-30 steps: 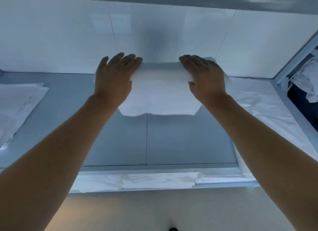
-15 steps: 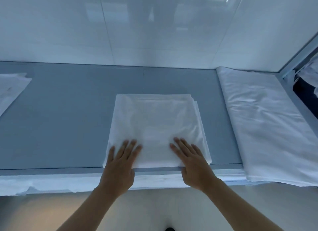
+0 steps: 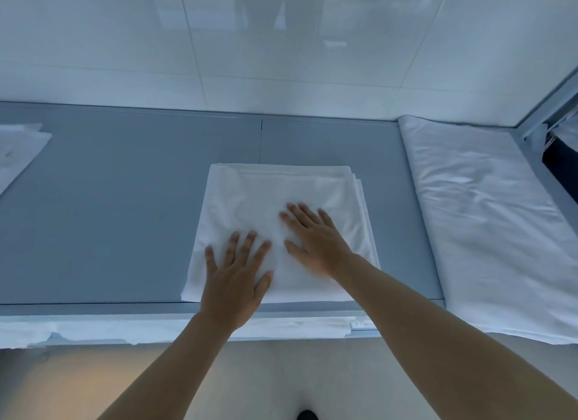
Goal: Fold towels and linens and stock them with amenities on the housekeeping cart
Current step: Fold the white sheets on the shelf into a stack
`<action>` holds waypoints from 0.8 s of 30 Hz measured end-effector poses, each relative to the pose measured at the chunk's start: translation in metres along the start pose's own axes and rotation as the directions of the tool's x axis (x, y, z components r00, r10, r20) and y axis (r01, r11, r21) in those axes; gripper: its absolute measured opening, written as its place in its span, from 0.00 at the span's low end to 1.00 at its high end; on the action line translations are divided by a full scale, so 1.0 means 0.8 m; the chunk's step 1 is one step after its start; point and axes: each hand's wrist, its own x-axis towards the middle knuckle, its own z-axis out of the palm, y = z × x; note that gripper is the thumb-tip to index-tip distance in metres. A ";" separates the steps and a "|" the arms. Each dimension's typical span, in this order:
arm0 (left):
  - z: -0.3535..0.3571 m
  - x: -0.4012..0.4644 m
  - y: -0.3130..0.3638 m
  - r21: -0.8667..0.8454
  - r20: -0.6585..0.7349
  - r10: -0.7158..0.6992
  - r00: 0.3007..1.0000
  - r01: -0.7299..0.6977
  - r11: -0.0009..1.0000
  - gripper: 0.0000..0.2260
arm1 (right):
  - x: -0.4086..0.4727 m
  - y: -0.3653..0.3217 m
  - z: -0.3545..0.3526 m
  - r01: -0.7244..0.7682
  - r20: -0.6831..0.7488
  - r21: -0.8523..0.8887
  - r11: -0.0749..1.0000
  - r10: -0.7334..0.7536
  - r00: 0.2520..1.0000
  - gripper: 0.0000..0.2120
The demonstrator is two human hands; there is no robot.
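Observation:
A white linen [image 3: 275,188], folded into a thick square of several layers, lies flat on the grey table [image 3: 109,216] near its front edge. My left hand [image 3: 234,275] presses flat on the linen's near left part with fingers spread. My right hand [image 3: 316,241] lies flat on the linen's middle, fingers straight and pointing up-left. Neither hand grips the cloth.
A long white sheet [image 3: 488,231] lies spread along the right side of the table. Another white cloth [image 3: 15,153] sits at the far left. More white linen [image 3: 156,329] shows on a shelf under the table's front edge. A glossy white wall [image 3: 281,59] stands behind.
One second ago both hands held the linen far out; it now lies folded near the front edge. Since half a second ago my right hand slid up onto the linen's middle.

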 end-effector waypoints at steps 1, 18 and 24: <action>0.002 0.002 -0.003 0.000 -0.008 0.006 1.000 -0.006 1.000 0.26 | 0.004 0.008 0.001 -0.041 -0.016 0.017 0.999 0.041 0.999 0.32; -0.030 0.039 -0.121 -0.022 0.043 -0.271 0.961 0.273 0.962 0.23 | -0.032 -0.190 0.078 -0.344 -0.168 0.108 0.933 0.359 0.918 0.35; -0.022 -0.033 -0.158 -0.182 0.041 -0.260 0.965 0.263 0.948 0.24 | 0.015 -0.301 0.088 -0.515 -0.112 0.176 0.839 0.537 0.836 0.35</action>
